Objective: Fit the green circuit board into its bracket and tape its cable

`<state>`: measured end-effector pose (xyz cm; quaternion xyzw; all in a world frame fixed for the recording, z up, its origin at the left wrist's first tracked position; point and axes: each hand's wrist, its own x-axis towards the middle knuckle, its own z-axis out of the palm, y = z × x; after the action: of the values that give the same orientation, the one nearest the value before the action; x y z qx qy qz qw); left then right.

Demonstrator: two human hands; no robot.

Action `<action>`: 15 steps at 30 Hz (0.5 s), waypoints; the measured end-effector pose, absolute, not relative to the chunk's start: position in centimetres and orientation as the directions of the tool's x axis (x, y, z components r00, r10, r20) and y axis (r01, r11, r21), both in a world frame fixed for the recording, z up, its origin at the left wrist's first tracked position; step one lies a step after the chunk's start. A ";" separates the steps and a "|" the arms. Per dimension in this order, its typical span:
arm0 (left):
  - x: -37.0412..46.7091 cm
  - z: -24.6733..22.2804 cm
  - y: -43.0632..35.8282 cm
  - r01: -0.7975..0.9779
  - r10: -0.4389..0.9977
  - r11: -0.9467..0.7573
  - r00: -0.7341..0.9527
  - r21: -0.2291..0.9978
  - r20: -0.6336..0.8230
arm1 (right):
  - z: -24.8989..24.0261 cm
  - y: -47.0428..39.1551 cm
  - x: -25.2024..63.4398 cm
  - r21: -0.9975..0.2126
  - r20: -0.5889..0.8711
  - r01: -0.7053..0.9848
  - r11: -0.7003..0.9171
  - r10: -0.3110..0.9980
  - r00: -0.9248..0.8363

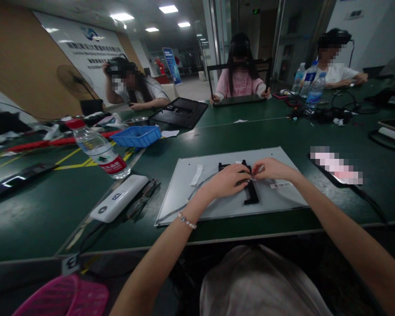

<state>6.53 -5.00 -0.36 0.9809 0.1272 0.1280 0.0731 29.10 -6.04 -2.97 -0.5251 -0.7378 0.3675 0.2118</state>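
A flat light-grey panel (213,206) lies on the table before me, with a black plastic bracket (252,195) on its middle. My left hand (228,180) lies over the bracket, fingers curled round its upper part and covering much of it. My right hand (272,170) is just to the right, thumb and fingertips pinched together at the bracket's edge, close to the left fingertips. A small whitish bit shows beneath the right fingertips; I cannot make out what it is. A grey cable (197,188) runs along the panel's left part, beside a white strip (196,175).
Left of the panel are glasses (142,199), a white power bank (120,198), a water bottle (100,151) and a blue tray (138,136). A phone (337,166) with a cable lies right. Across the table, a person (240,81) holds a black frame (240,100).
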 end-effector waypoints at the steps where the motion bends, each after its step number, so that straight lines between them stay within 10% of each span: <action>1: 6.5 -0.3 -5.0 0.231 0.270 -0.956 0.934 0.181 0.232 | -3.0 -6.0 29.0 -0.753 -0.066 0.628 0.195 0.928 -0.367; 15: 6.5 -0.2 -5.2 0.238 0.269 -0.959 0.935 0.151 0.231 | -2.7 -6.1 28.8 -0.690 -0.060 0.688 0.227 0.928 -0.367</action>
<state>6.51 -5.15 -0.24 0.9818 0.1290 0.1257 0.0603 28.83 -6.12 -2.72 -0.5310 -0.7609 0.3232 0.1862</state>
